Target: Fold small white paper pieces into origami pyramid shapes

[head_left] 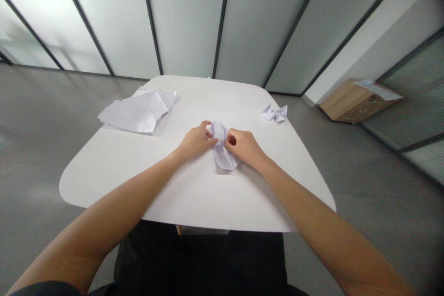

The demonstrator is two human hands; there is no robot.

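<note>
Lap: there's your dark clothing (201,259) just below the desk's near edge, well out of the action.

Forearms: your left forearm (104,208) and right forearm (312,215) angle in from the bottom corners, bringing both hands together at mid-desk.

Left hand: your left hand (196,141) is grasping the paper's left side, with the fingers curled around it.

Right hand: your right hand (244,147) is clenched on the right side, fingertips pressing in.

Paper in hand: the folded white paper (225,158) sits between your hands, its lower end down on the desk. That two-sided pinch looks like it's keeping the layers together.

Desk: the white rounded desk (173,194) gives you a flat surface to work on.

Big sheet: a loosely creased paper sheet (137,112) lies to your left, apparently kept clear of your hands.

Small piece: a small folded paper (275,113) sits by the far right edge.

Beyond: there's a grey floor (41,148), a wooden box (350,107) over on the right, and frosted glass panels (187,18) behind the desk.
</note>
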